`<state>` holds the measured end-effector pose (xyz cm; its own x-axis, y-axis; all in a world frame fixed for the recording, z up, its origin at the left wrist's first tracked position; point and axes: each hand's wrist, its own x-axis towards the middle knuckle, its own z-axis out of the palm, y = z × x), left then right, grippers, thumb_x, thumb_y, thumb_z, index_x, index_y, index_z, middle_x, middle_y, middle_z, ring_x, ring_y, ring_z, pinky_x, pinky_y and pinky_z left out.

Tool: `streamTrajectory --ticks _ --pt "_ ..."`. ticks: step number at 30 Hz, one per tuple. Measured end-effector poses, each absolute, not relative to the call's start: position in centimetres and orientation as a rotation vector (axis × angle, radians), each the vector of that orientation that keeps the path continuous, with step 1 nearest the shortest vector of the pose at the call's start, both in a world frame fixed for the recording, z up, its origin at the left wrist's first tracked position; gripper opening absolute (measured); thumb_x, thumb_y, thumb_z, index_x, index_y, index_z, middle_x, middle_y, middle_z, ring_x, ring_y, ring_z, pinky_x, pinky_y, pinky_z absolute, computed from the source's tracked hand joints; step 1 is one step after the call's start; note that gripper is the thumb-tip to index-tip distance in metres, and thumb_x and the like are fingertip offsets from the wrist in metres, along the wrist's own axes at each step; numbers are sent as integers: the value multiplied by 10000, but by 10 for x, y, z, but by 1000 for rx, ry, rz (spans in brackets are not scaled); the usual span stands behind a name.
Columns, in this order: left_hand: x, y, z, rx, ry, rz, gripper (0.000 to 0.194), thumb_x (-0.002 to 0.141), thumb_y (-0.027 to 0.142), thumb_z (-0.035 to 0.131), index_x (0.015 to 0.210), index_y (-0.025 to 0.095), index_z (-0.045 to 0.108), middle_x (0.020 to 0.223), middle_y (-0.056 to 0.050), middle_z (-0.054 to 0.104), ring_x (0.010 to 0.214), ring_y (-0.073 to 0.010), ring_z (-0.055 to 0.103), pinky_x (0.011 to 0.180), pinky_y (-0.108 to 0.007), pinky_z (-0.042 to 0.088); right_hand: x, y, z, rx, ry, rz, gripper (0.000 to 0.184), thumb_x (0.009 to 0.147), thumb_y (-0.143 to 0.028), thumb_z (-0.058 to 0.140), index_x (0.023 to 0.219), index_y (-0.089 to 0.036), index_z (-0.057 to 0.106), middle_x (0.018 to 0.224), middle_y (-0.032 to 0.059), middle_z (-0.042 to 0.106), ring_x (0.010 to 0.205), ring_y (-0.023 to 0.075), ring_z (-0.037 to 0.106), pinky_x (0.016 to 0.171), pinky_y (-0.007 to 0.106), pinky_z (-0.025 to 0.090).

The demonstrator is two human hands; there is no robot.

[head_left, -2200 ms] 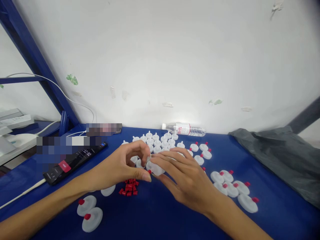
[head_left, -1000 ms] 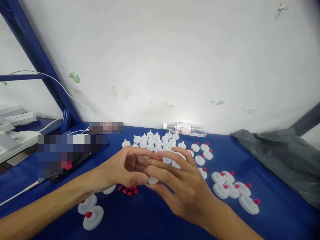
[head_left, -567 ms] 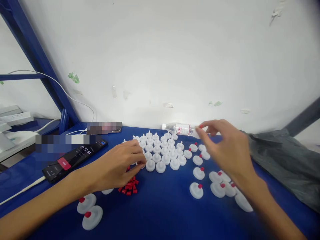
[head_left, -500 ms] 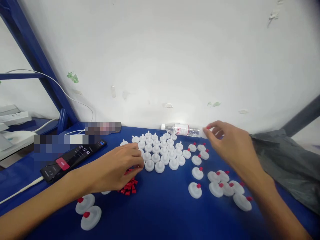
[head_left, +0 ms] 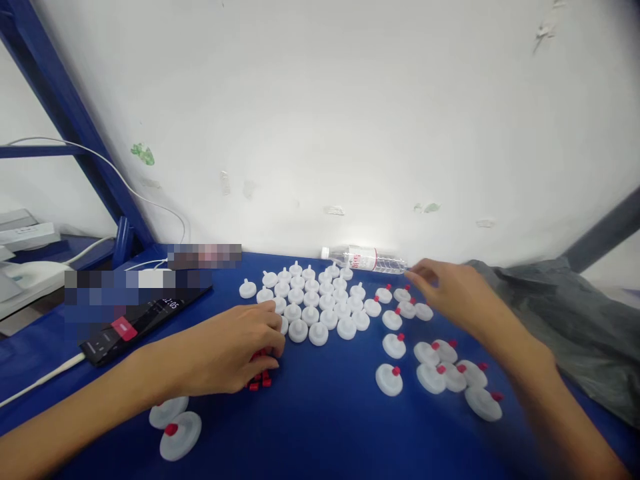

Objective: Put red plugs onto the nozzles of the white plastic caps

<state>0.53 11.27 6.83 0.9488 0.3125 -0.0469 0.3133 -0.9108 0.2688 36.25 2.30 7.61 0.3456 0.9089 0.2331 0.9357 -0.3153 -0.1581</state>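
My left hand (head_left: 233, 352) lies palm down with its fingers curled onto a small pile of red caps (head_left: 261, 380), and what they pinch is hidden. My right hand (head_left: 450, 293) reaches out low over the far right of the blue table (head_left: 320, 427); it is smeared by motion. A white disc with a red cap (head_left: 424, 311) lies just under its fingers. Several uncapped white discs (head_left: 313, 300) stand in rows between the hands. Several red-capped discs (head_left: 443, 367) lie scattered below my right wrist.
Two more capped discs (head_left: 180, 435) lie by my left forearm. A phone (head_left: 145, 320) showing a timer and a white cable (head_left: 40, 383) are at the left. A water bottle (head_left: 365, 259) lies against the wall. A grey plastic bag (head_left: 560, 313) covers the right side.
Both hands were joined on one disc, pressing a red cap. The right hand then carried the capped disc to the far right and lowered it; the left hand dropped onto the red caps.
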Motion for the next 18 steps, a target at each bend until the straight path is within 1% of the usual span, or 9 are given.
streamTrajectory --ticks 2,3,4,6,8,11,15,18 --pt "6 113 66 2825 451 -11 183 979 185 607 810 234 660 864 13 641 895 -176 555 784 -293 414 345 25 79 -2172 -1822 -65 310 990 -472 466 1037 -292 713 1039 9 777 951 229 717 808 347 537" --pt "6 113 65 2824 447 -13 181 985 190 601 819 235 659 868 15 642 899 -175 553 790 -292 413 338 26 79 -2106 -1891 -32 291 990 -474 476 1023 -309 715 1050 -14 773 975 216 711 830 340 539" --pt "5 114 65 2823 446 -15 179 991 197 594 829 237 659 875 15 644 906 -175 552 791 -293 413 331 27 77 -2055 -1945 -11 282 990 -470 486 1015 -314 718 1050 -17 771 994 221 705 847 355 539" --pt "4 114 66 2823 456 -14 168 994 207 589 846 239 662 884 11 645 914 -180 552 783 -297 413 320 29 72 -1989 -2009 -11 286 994 -453 489 1034 -296 724 1054 14 767 1047 260 686 891 423 527" --pt "1 114 68 2827 482 -2 145 981 210 601 854 235 666 891 2 640 910 -186 556 777 -305 414 314 30 66 -1928 -2052 -32 309 1011 -445 473 1103 -279 717 1111 43 756 1141 288 647 968 486 489" --pt "0 113 71 2834 506 18 106 952 207 635 853 225 670 892 -6 632 886 -186 564 802 -317 419 308 29 61 -1784 -2130 -59 305 1026 -435 478 1146 -278 711 1173 49 737 1213 281 605 1043 514 446" --pt "3 112 70 2836 472 35 129 925 155 660 815 224 670 857 2 627 885 -178 566 758 -292 421 303 27 60 -1677 -2193 -74 267 973 -437 599 1088 -249 748 1098 72 751 1164 304 632 998 548 487" --pt "4 112 67 2844 447 55 157 912 111 659 795 217 652 846 8 629 884 -173 569 740 -280 424 300 25 61 -1685 -2210 -58 249 946 -434 644 1048 -243 765 1112 76 749 1171 323 630 980 584 498"
